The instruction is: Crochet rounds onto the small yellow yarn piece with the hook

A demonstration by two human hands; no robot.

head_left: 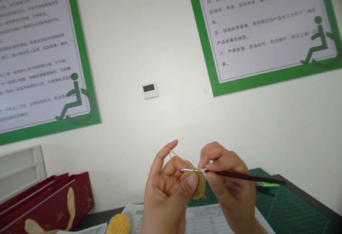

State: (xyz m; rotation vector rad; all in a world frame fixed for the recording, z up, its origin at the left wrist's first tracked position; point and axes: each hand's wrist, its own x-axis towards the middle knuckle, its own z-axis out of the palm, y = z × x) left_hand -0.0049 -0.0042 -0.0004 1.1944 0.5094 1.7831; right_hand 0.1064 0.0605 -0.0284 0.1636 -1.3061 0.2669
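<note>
My left hand (164, 187) pinches a small round yellow crochet piece (199, 187) between thumb and fingers, with the yellow yarn strand (175, 155) looped over its raised index finger. My right hand (227, 180) grips a dark crochet hook (240, 176) like a pen. The hook's metal tip (191, 170) lies at the top edge of the crochet piece. A ball of yellow yarn (119, 224) rests on the table below my left hand.
A green cutting mat (288, 209) and printed paper sheets (205, 219) cover the dark table. Red gift bags (45, 205) stand at the left. The white wall carries green-framed posters (256, 31) and a small thermostat (149, 90). A green pen (264, 185) lies on the mat.
</note>
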